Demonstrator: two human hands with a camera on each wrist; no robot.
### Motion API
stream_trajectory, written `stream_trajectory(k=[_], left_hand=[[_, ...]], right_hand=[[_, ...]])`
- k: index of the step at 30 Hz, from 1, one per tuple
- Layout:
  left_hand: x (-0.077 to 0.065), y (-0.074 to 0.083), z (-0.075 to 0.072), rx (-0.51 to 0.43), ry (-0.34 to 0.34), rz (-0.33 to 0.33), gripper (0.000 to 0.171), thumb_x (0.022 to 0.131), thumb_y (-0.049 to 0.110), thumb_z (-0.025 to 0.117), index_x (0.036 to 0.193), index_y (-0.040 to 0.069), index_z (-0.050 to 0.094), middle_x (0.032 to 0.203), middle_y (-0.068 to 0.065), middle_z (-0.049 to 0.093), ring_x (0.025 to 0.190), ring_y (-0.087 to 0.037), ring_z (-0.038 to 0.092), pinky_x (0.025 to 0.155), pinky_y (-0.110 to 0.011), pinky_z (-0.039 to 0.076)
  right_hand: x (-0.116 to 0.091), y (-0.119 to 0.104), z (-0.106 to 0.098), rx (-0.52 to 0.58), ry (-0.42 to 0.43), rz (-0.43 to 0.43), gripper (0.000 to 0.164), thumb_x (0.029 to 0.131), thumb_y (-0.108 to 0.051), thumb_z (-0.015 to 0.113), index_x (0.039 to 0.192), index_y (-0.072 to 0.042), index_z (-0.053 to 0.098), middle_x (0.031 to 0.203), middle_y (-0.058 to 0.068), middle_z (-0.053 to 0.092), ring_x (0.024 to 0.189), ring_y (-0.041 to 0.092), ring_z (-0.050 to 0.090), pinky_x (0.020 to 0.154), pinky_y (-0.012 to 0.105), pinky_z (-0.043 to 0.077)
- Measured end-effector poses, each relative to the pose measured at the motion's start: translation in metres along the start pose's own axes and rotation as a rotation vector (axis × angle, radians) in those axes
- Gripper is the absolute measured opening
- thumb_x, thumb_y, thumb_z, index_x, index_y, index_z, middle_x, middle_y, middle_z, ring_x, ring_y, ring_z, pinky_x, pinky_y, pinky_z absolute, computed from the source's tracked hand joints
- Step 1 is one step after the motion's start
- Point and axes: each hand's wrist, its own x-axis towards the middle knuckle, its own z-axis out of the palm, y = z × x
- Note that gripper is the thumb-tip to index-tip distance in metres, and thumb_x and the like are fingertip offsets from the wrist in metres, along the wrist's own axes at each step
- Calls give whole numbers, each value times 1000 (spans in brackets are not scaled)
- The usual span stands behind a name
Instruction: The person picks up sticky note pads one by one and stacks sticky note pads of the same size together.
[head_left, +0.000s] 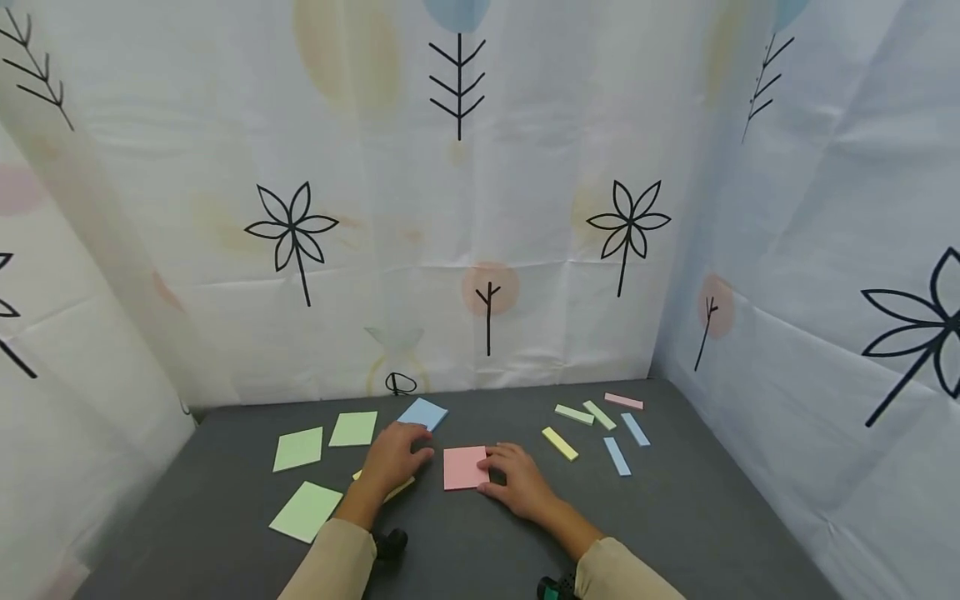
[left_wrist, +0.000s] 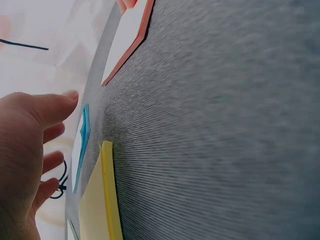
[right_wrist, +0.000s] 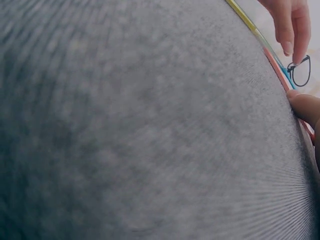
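Pink pad [head_left: 459, 468]: lower centre of frame, flat on the surface [head_left: 465, 550]
Right hand [head_left: 525, 487]: grasping its right edge, thumb on near side
Left hand [head_left: 393, 458]: relaxed, grasping nothing, by the blue pad [head_left: 424, 412]
Handling: keep flat; I'd steady the free left edge
Edges: yellow pad [head_left: 402, 489] close left, partly hidden
Room: best toward bottom centre; yellow strip [head_left: 560, 444] limits right

Soft, even head-view light, dimmer wrist views, grey tabletop [left_wrist: 240, 130] blurred up close

Grey tabletop [head_left: 705, 500], white cloth walls [head_left: 540, 108] w/ blk flower prints [head_left: 630, 221], blk twig prints [head_left: 489, 321], pale pink dots [head_left: 510, 287]
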Motion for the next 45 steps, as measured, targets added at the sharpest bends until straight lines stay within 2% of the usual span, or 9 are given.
stream_trajectory(k=[3, 7, 10, 15, 18, 22, 29, 38, 45], left_hand=[[6, -6, 2, 29, -16, -33, 25, 84, 22, 76, 106, 11, 74, 119, -11, 66, 113, -34, 58, 97, -51, 42], [9, -16, 3, 94, -75, -71, 41, 86, 29, 73, 121, 8, 68, 133, -19, 57, 124, -40, 50, 101, -55, 37], [11, -21, 4, 148, -117, -61, 51, 87, 34, 71, 131, 8, 62, 138, -20, 52, 128, -42, 46, 103, -56, 34], [10, -23, 5, 179, -199, -63, 49, 91, 35, 66, 133, 11, 61, 139, -18, 52, 130, -43, 42, 104, -57, 31], [7, -23, 5, 161, -229, -73, 45, 92, 34, 65, 131, 12, 63, 140, -18, 52, 131, -43, 41, 105, -57, 30], [1, -25, 4, 138, -207, -72, 41, 90, 31, 68, 126, 12, 67, 136, -15, 56, 130, -40, 45, 104, -54, 33], [-1, -24, -2, 90, -111, -70, 32, 84, 26, 76, 111, 11, 75, 122, -11, 66, 116, -34, 58, 98, -50, 41], [4, -9, -2, 224, -20, -72, 17, 80, 26, 80, 89, 13, 75, 82, -4, 71, 83, -29, 63, 78, -48, 48], [7, -5, -2, 263, -41, -72, 17, 84, 27, 76, 92, 13, 76, 80, -3, 70, 81, -27, 62, 79, -48, 47]], right_hand=[[2, 0, 0, -10, -11, 9, 32, 85, -23, 76, 113, -8, 70, 127, 13, 61, 126, 37, 48, 99, 59, 35], [3, 0, 1, -21, -24, 26, 33, 85, -25, 76, 113, -9, 71, 127, 11, 62, 126, 35, 48, 99, 58, 36], [3, 0, 1, -25, -20, 30, 33, 84, -25, 76, 113, -10, 71, 126, 11, 62, 125, 35, 48, 99, 59, 36], [2, 0, 2, -37, -20, 42, 33, 84, -25, 76, 113, -10, 71, 127, 10, 62, 126, 34, 48, 99, 59, 36], [0, 0, 3, -37, -29, 52, 33, 84, -26, 76, 113, -11, 71, 127, 10, 62, 126, 34, 48, 99, 59, 36], [-1, -1, 4, -36, -36, 61, 33, 84, -26, 76, 113, -11, 71, 127, 10, 62, 126, 34, 48, 99, 59, 36], [1, 1, 3, -35, -33, 62, 33, 86, -27, 75, 115, -12, 70, 129, 9, 61, 127, 33, 47, 101, 58, 35], [1, -1, 2, -41, -38, 66, 33, 85, -27, 76, 114, -12, 71, 128, 9, 62, 127, 33, 48, 100, 58, 36], [1, -1, 2, -39, -34, 73, 33, 85, -27, 76, 114, -12, 71, 129, 9, 61, 127, 32, 48, 100, 57, 36]])
